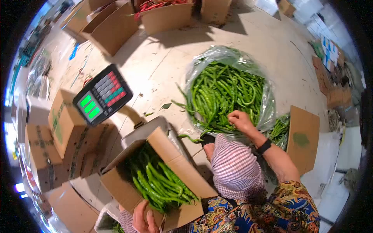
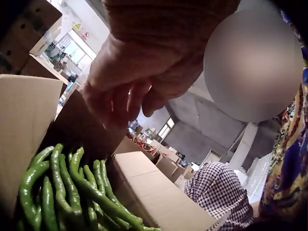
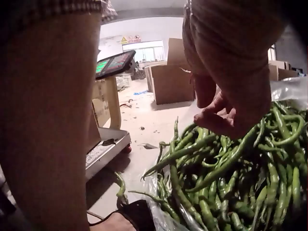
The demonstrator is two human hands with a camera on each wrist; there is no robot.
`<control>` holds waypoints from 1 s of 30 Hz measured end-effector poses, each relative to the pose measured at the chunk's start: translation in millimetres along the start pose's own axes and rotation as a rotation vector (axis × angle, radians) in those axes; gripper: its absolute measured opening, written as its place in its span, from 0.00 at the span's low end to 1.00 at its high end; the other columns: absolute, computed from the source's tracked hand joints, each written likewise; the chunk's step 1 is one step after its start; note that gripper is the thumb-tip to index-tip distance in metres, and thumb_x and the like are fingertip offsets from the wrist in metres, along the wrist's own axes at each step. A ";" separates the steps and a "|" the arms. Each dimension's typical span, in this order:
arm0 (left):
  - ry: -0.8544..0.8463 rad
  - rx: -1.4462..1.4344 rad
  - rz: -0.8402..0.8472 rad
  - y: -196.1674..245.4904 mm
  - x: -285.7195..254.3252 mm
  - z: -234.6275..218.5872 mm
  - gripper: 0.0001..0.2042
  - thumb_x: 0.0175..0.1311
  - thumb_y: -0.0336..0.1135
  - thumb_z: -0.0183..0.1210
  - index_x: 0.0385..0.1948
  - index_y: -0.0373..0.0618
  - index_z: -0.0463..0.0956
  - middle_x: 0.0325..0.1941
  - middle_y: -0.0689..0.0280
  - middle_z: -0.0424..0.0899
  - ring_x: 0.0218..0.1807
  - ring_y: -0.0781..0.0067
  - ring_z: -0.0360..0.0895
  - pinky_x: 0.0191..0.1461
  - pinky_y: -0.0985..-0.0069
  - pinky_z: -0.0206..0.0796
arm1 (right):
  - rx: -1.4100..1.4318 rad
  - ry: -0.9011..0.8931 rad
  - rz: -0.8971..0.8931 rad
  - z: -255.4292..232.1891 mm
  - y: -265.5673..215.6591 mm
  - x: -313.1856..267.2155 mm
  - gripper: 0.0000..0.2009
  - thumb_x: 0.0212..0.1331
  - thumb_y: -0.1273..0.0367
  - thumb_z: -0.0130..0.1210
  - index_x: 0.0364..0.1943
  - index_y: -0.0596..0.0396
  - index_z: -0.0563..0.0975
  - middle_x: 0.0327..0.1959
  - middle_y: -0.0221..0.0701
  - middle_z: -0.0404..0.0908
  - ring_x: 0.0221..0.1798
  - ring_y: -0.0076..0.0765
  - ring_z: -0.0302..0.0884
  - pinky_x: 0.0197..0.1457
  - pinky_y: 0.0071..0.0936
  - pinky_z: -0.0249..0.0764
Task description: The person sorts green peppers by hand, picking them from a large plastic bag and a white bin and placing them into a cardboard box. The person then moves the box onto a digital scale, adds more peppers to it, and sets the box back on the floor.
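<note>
My right hand (image 1: 241, 121), with a black band on its wrist, hangs over a heap of long green chili peppers (image 1: 229, 89) in a clear plastic bag (image 1: 270, 99). Its fingers are loosely curled, and no pepper shows between them in the right wrist view. My left hand (image 1: 144, 219) is at the near edge of a cardboard box (image 1: 180, 163) partly filled with green chili peppers (image 1: 161, 182). In the left wrist view its bent fingers hang near a box flap, above the peppers, holding nothing visible.
The box overlaps a scale platform (image 1: 145, 130); the scale's display (image 1: 103, 95) is lit green. Cartons (image 1: 58, 143) stand at left. At the back, a box (image 1: 167, 17) holds red peppers. My checked trouser knee (image 1: 237, 167) and dark shoe (image 1: 208, 138) lie between the box and bag.
</note>
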State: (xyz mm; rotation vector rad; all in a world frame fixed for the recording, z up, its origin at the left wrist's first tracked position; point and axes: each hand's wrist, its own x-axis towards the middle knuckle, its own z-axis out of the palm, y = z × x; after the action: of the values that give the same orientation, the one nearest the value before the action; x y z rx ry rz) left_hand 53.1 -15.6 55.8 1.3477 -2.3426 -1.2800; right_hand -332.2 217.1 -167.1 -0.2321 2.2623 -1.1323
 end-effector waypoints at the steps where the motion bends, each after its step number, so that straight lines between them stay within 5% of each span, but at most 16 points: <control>1: -0.021 -0.002 0.020 5.3 1.5 3.7 0.13 0.67 0.27 0.51 0.51 0.35 0.75 0.51 0.56 0.80 0.54 0.63 0.76 0.59 0.70 0.65 | -0.083 0.078 -0.011 2.8 -0.1 3.7 0.08 0.57 0.67 0.56 0.36 0.56 0.80 0.29 0.30 0.82 0.31 0.29 0.80 0.34 0.29 0.74; 6: -0.044 0.053 -0.019 15.4 6.8 13.4 0.12 0.67 0.27 0.51 0.50 0.34 0.75 0.49 0.55 0.81 0.52 0.63 0.77 0.58 0.70 0.67 | -0.245 0.319 -0.243 -18.5 -0.2 35.1 0.06 0.52 0.69 0.55 0.31 0.58 0.79 0.28 0.40 0.81 0.31 0.45 0.80 0.38 0.37 0.74; 14: -0.107 -0.010 -0.052 43.8 21.2 42.5 0.12 0.67 0.28 0.52 0.49 0.34 0.76 0.47 0.55 0.81 0.50 0.63 0.78 0.55 0.72 0.67 | -0.226 0.239 -0.366 -3.4 -32.1 85.3 0.09 0.54 0.67 0.54 0.33 0.58 0.80 0.27 0.42 0.82 0.32 0.50 0.81 0.39 0.41 0.75; 17: -0.149 0.020 -0.021 50.2 25.9 49.4 0.12 0.67 0.28 0.53 0.48 0.34 0.76 0.47 0.56 0.82 0.50 0.64 0.78 0.55 0.72 0.67 | -0.530 0.233 -0.209 53.0 -10.4 122.7 0.17 0.51 0.62 0.61 0.36 0.63 0.75 0.40 0.51 0.78 0.44 0.58 0.77 0.46 0.47 0.72; 23: -0.152 -0.057 -0.142 51.6 25.3 52.2 0.12 0.67 0.29 0.53 0.49 0.36 0.77 0.47 0.57 0.82 0.50 0.65 0.78 0.56 0.72 0.68 | -0.603 0.346 -0.078 88.5 -21.6 138.7 0.21 0.47 0.60 0.66 0.40 0.60 0.72 0.48 0.48 0.66 0.53 0.56 0.62 0.55 0.52 0.62; 28: -0.150 -0.068 -0.204 45.0 29.4 55.2 0.12 0.67 0.29 0.54 0.49 0.36 0.77 0.46 0.57 0.83 0.49 0.65 0.79 0.54 0.72 0.69 | -0.596 0.456 -0.297 75.5 -9.8 152.9 0.26 0.44 0.56 0.68 0.39 0.62 0.72 0.47 0.48 0.68 0.52 0.55 0.64 0.55 0.47 0.64; 30: -0.173 -0.061 -0.206 48.8 35.0 56.8 0.12 0.66 0.29 0.54 0.48 0.36 0.77 0.45 0.56 0.83 0.48 0.65 0.79 0.53 0.72 0.69 | -0.531 0.310 0.065 72.1 -19.5 159.6 0.27 0.40 0.51 0.69 0.32 0.61 0.72 0.43 0.48 0.74 0.48 0.55 0.71 0.52 0.44 0.68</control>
State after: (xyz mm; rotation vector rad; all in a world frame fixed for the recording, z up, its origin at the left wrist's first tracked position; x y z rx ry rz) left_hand -26.9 2.9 46.9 1.5501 -2.2993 -1.5715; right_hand -421.8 92.5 -253.7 -0.1963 2.7958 -0.5398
